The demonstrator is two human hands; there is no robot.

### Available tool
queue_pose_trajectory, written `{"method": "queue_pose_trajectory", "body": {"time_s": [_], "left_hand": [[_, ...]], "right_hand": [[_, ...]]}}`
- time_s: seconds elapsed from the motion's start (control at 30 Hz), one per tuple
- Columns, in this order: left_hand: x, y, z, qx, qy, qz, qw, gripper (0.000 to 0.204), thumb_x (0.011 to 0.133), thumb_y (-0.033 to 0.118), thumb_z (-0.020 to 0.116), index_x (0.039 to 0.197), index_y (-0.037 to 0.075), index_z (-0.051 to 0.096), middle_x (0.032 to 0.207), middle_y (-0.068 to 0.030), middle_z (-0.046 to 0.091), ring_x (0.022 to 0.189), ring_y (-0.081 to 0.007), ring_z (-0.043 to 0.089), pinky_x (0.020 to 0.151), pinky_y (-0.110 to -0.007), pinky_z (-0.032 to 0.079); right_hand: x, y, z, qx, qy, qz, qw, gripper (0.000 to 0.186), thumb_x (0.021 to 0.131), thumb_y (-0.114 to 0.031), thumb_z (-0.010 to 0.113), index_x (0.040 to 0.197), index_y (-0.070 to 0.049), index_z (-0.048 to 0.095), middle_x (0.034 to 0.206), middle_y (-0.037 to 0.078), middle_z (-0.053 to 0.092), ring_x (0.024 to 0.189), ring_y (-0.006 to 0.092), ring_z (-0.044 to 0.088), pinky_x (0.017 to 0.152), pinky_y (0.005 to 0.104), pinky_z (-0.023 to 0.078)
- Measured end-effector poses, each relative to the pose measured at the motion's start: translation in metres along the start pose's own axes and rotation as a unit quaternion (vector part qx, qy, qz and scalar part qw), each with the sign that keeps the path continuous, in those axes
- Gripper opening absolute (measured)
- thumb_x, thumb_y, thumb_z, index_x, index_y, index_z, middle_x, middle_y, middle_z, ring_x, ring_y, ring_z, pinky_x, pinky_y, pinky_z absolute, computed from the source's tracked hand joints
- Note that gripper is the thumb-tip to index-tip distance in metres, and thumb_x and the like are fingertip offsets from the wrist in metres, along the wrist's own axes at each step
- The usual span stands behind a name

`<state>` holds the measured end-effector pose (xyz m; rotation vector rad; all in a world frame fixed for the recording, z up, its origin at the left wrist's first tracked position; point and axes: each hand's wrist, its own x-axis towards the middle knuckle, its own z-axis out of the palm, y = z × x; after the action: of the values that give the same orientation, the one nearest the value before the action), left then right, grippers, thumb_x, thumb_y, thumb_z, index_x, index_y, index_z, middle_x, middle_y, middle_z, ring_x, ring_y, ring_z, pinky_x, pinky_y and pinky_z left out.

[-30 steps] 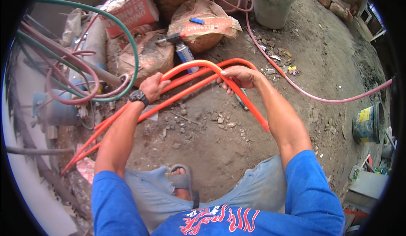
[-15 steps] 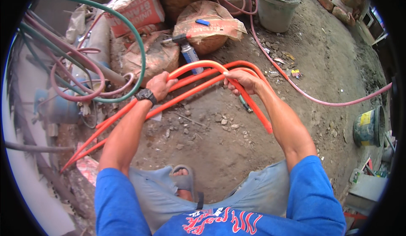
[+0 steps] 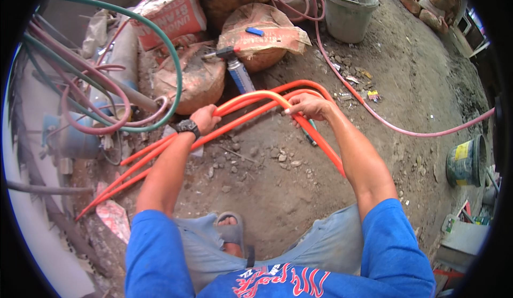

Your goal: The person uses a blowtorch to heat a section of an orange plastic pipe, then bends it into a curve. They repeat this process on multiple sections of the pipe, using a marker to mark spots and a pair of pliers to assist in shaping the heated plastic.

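Observation:
An orange plastic conduit pipe (image 3: 259,94) arches between my two hands, bent near its right part. My left hand (image 3: 205,119), with a dark watch on its wrist, is closed round the pipe left of the bend. My right hand (image 3: 310,107) pinches it just past the curve, and its free end slants down by my right forearm. Two more bent orange pipes (image 3: 243,117) lie behind and below it, their long ends running to the lower left. Beyond the bend a gas torch (image 3: 240,76) with a blue-and-white can leans by the sacks.
Torn, lumpy sacks (image 3: 262,36) are piled at the back, one bearing a small blue object (image 3: 255,31). Green (image 3: 179,68) and pink hoses loop at the left. A grey bucket (image 3: 350,9) stands far right of them, and a dark bucket (image 3: 466,162) lies at the right. Stones litter the dirt.
Both hands have come slightly nearer to me with the held pipe, its arch now lower in view. My grip on it remains.

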<state>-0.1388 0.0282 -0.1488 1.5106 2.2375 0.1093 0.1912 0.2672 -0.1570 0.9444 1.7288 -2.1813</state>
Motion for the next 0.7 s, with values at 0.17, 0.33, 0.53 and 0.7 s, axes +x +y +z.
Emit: {"method": "queue_pose_trajectory", "body": {"time_s": [0.17, 0.33, 0.53, 0.7], "left_hand": [[0.006, -0.006, 0.031, 0.034, -0.034, 0.007, 0.999, 0.039, 0.096, 0.028, 0.070, 0.126, 0.003, 0.063, 0.123, -0.0250, 0.069, 0.120, -0.0433, 0.064, 0.103, -0.053, 0.050], [0.006, -0.005, 0.054, 0.063, -0.070, -0.016, 0.995, 0.044, 0.099, 0.033, 0.066, 0.135, 0.007, 0.061, 0.131, -0.0214, 0.067, 0.124, -0.0409, 0.063, 0.104, -0.052, 0.050], [0.009, -0.011, 0.064, 0.093, -0.066, -0.026, 0.993, 0.039, 0.093, 0.035, 0.074, 0.126, 0.014, 0.071, 0.127, -0.0167, 0.067, 0.121, -0.0367, 0.065, 0.101, -0.051, 0.053], [0.050, -0.004, 0.036, -0.046, 0.206, 0.046, 0.976, 0.040, 0.090, 0.030, 0.077, 0.126, 0.014, 0.069, 0.124, -0.0177, 0.064, 0.115, -0.0417, 0.065, 0.099, -0.052, 0.054]], "right_hand": [[0.023, 0.033, 0.004, -0.097, 0.052, 0.031, 0.993, 0.017, 0.098, -0.014, 0.073, 0.103, 0.000, 0.065, 0.083, 0.011, 0.070, 0.069, 0.0220, 0.073, 0.061, 0.0384, 0.062], [0.037, 0.053, 0.005, -0.161, 0.037, 0.068, 0.984, 0.024, 0.097, -0.021, 0.075, 0.107, 0.000, 0.070, 0.089, 0.009, 0.072, 0.075, 0.0206, 0.073, 0.068, 0.0390, 0.061], [0.041, 0.057, -0.009, -0.285, 0.073, 0.091, 0.951, 0.035, 0.094, -0.027, 0.077, 0.117, -0.001, 0.073, 0.092, 0.008, 0.075, 0.077, 0.0189, 0.073, 0.070, 0.0371, 0.061], [0.063, 0.049, -0.024, -0.268, 0.232, -0.119, 0.928, 0.028, 0.095, -0.025, 0.072, 0.107, 0.001, 0.075, 0.086, 0.007, 0.074, 0.073, 0.0163, 0.070, 0.067, 0.0338, 0.056]]}}
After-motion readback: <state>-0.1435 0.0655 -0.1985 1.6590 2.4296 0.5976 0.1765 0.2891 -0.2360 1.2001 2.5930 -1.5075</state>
